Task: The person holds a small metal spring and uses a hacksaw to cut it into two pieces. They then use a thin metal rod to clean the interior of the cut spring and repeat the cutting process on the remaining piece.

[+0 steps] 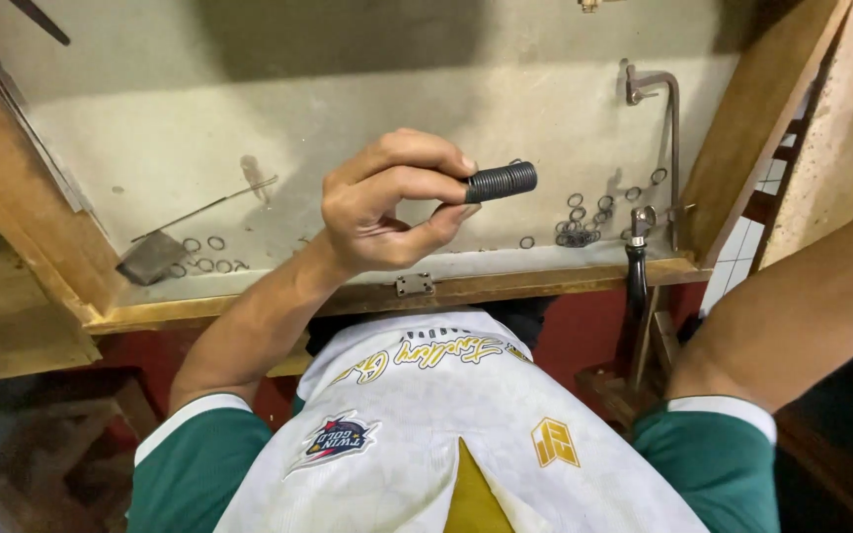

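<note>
My left hand (392, 202) is raised over the workbench (249, 118) and pinches one end of a short dark coil of wire (502, 182), shaped like a ribbed tube, between thumb and forefinger. The coil points right, held level above the bench. My right arm (792, 316) stretches out to the right and its hand is out of view. Small dark wire rings (577, 225) lie scattered and heaped on the bench just right of the coil.
More rings (204, 257) lie at the bench's left beside a flat scraper on a thin rod (155, 255). A metal saw frame (659, 148) with a dark handle (636, 276) stands at the right edge. Wooden side boards frame the bench; a small hinge (414, 284) sits on its front lip.
</note>
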